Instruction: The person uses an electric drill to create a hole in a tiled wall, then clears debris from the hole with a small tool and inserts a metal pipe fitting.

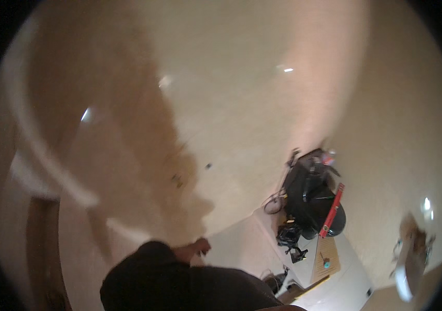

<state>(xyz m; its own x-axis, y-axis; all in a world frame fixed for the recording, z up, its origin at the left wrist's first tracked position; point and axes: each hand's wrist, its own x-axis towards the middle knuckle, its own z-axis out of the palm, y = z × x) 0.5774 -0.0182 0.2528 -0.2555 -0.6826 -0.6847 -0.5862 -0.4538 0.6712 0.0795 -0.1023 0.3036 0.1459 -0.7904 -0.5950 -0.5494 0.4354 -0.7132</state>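
Observation:
My left arm [179, 280], in a dark sleeve, crosses the lower edge with its elbow bent out to the left. At the end of it, my left hand [195, 250] looks closed, with its fingers curled. A small dark bit shows by the fingers, too blurred to name. The hand appears over the near left end of a white table [247, 241]. No fingers of my right hand show; only a sliver of skin appears at the bottom edge. A black bag [304, 197] and a long red bar-shaped thing [332, 211] lie on the table, well right of my left hand.
Beside the bag are black clamp-like parts [296, 254], a looped cable [273, 203] and a tan ribbed board [330, 254] bearing a small teal-tipped thing [326, 263]. A white, rounded object [405, 282] stands at right. A pale wall [231, 103] carries a large shadow.

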